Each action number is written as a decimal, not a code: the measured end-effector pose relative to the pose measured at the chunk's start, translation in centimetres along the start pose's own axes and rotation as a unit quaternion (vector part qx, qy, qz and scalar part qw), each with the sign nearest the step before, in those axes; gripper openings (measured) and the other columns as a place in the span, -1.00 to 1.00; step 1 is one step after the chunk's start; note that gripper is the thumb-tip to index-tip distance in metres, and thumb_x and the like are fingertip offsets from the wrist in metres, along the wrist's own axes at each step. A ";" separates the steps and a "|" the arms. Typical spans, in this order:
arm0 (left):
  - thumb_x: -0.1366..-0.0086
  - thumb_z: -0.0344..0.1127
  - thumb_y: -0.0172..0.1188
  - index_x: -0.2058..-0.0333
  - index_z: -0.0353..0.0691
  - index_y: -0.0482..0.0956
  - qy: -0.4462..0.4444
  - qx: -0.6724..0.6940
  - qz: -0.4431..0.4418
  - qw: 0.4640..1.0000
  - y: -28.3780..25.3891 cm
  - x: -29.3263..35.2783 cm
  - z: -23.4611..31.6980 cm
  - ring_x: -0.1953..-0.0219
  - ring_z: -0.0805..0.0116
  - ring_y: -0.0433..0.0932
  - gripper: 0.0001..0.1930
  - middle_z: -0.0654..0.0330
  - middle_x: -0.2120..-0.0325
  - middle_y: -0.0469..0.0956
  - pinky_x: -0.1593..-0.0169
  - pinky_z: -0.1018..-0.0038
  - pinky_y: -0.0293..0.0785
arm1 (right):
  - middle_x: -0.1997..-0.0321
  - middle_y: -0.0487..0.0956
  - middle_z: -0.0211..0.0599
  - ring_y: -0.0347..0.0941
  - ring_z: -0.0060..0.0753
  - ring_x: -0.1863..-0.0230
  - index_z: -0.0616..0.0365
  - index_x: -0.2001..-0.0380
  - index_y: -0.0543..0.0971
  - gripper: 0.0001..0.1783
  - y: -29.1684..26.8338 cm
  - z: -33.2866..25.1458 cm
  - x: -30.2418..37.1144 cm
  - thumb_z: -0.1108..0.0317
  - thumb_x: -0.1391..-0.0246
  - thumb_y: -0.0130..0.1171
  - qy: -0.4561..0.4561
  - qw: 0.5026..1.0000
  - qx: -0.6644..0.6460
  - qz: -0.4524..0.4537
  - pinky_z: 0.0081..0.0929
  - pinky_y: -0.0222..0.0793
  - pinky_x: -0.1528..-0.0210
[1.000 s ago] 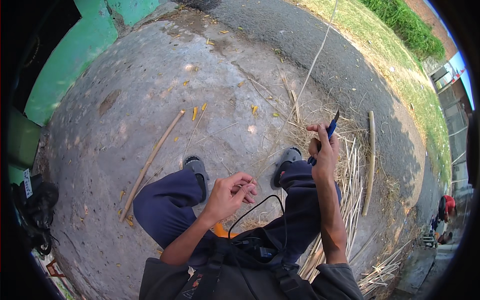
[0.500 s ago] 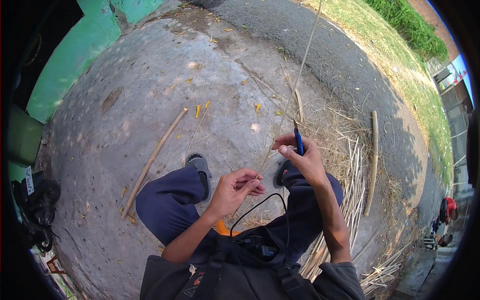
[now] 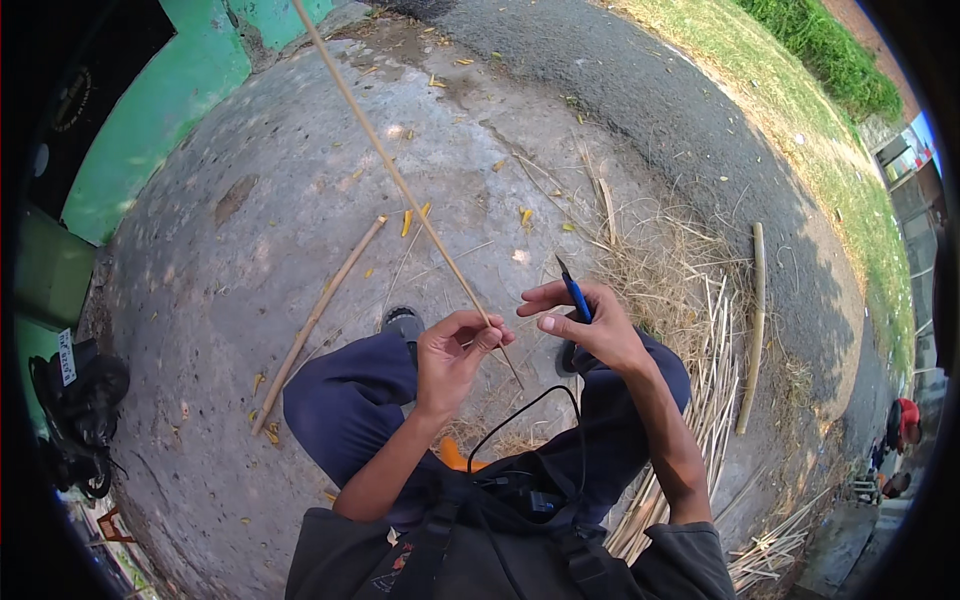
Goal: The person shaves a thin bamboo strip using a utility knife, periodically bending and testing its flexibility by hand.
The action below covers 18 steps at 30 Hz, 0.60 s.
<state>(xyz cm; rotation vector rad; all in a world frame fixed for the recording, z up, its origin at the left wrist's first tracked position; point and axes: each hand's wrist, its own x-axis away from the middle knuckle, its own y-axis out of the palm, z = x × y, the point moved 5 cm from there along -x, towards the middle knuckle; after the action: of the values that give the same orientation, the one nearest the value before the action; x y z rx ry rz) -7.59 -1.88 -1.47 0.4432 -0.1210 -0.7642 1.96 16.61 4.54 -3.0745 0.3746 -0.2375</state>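
Observation:
My left hand pinches a long thin bamboo strip near its lower end. The strip slants up and left past the top of the picture, and a short tail sticks out below my fingers. Just to the right, my right hand holds a blue-handled craft knife between thumb and fingers. Its dark blade points up and to the left. The right fingertips reach toward my left hand and sit apart from the strip.
Many split bamboo strips lie in a pile by my right leg, with pale shavings beyond. One bamboo pole lies further right, another pole to the left. A parked motorcycle stands far left. A person in red is far right.
The bamboo strip has swung from leaning right to leaning left. My left hand has risen and turned with it. The right hand, still with the knife, has let go of the strip.

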 end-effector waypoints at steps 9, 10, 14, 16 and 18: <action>-0.41 -0.45 0.32 0.11 -0.32 0.63 0.072 0.025 0.022 0.997 -0.1 -0.2 1.3 0.01 0.12 0.74 -0.86 0.04 0.14 0.71 -0.14 0.21 0.72 | 0.24 0.79 -0.29 0.62 -0.56 0.22 0.23 0.09 0.76 -0.59 0.4 2.8 0.3 0.18 -0.10 0.56 0.052 0.992 0.104 -0.040 -0.47 0.51 0.13; -0.42 -0.46 0.31 0.08 -0.32 0.62 0.079 0.006 0.013 0.997 0.0 -0.2 1.4 -0.02 0.11 0.73 -0.85 0.01 0.11 0.71 -0.16 0.20 0.72 | 0.29 0.77 -0.27 0.61 -0.54 0.27 0.19 0.12 0.76 -0.65 0.2 2.1 0.2 0.22 -0.11 0.55 0.025 0.988 0.151 -0.011 -0.47 0.49 0.18; -0.44 -0.41 0.30 0.03 -0.32 0.63 0.076 -0.009 0.001 0.997 0.5 -0.3 1.7 -0.03 0.09 0.72 -0.80 -0.03 0.06 0.71 -0.17 0.19 0.71 | 0.35 0.71 -0.22 0.64 -0.37 0.35 0.15 0.17 0.76 -0.77 -0.7 1.3 0.4 0.38 -0.08 0.50 -0.064 0.959 0.265 0.077 -0.42 0.47 0.29; -0.48 -0.36 0.27 -0.02 -0.33 0.64 0.032 -0.033 0.012 0.999 0.9 -0.5 2.1 -0.02 0.16 0.73 -0.77 -0.03 0.05 0.72 -0.14 0.29 0.70 | 0.33 0.70 -0.21 0.65 -0.27 0.34 0.15 0.20 0.76 -0.79 -1.3 1.5 0.5 0.43 -0.06 0.48 -0.101 0.944 0.293 0.113 -0.38 0.49 0.29; -0.47 -0.34 0.29 -0.01 -0.33 0.66 -0.017 -0.112 -0.003 0.994 0.5 -0.3 1.4 0.00 0.20 0.74 -0.77 -0.01 0.06 0.72 -0.07 0.35 0.69 | 0.31 0.70 -0.20 0.65 -0.16 0.33 0.16 0.23 0.76 -0.80 -2.0 1.3 0.7 0.49 -0.03 0.46 -0.137 0.925 0.321 0.147 -0.35 0.50 0.28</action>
<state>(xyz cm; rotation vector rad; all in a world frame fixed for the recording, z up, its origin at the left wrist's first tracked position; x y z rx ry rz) -7.86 -1.78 0.01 0.2169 -0.0649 -0.7819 3.33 18.43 3.51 -2.3255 0.5934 0.0746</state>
